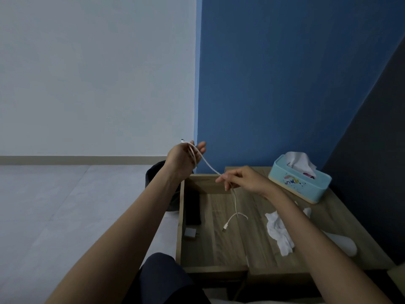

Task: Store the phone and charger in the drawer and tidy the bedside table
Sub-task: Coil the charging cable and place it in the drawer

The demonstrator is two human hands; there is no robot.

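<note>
— What does the cable (235,200) look like?

— Thin and white, with a small connector at each end. One end pokes up above the left hand (184,156). The other hangs curled in the air over the open drawer (178,238).

— Where are the rest of the things?

— The phone (193,208), a dark slab, lies in the drawer along its left wall. The charger block (190,233), small and pale grey, lies just in front of it.

— Count it all for me.

— One cable, one phone, one charger block, one drawer. On the table (341,211) there's one light blue tissue box (300,183) with a tissue sticking out, two crumpled tissues (278,233), and one white object (344,242) partly hidden by the right forearm.

— And the hands?

— The left is raised above the drawer's far corner, back towards the camera, fingers up, with the cable looped around them and held there. The right hand (243,178) is lower, over the back of the table, pinching the cable between thumb and fingertips. The stretch between the two hands runs nearly straight.
</note>
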